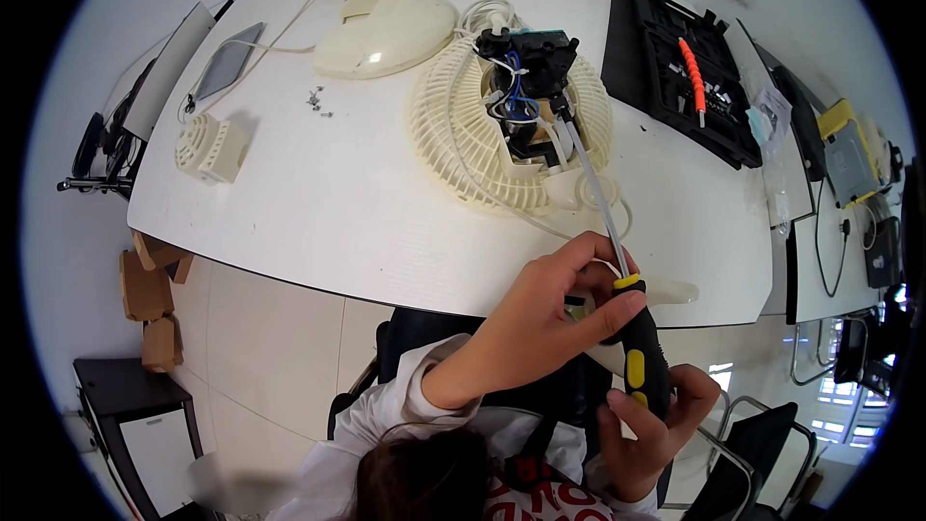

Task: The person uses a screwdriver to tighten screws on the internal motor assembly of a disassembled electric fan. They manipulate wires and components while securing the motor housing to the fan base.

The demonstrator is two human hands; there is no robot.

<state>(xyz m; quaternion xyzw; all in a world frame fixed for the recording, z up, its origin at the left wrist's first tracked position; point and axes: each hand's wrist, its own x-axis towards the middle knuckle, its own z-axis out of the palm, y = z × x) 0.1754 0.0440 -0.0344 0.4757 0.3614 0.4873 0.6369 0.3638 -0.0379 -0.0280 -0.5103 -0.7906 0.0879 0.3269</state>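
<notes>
A long screwdriver (641,352) with a black and yellow handle lies between my two hands. My left hand (555,304) is closed round the front of the handle and the base of the shaft. Lower down, my right hand (651,429) grips the rear of the handle with its fingers. The shaft's tip reaches the black motor housing (540,63) of a taken-apart fan, at a black part beside blue and white wires (516,87). Under the housing lies the cream fan grille (449,135), with a white cable (453,96) draped across it.
Left of the fan are a cream oval base (386,34), several loose screws (316,96) and a cream vented cover (210,150). A grey tablet-like slab (230,60) lies behind them. At the right, an open black tool case (675,68) holds an orange flexible shaft (692,77).
</notes>
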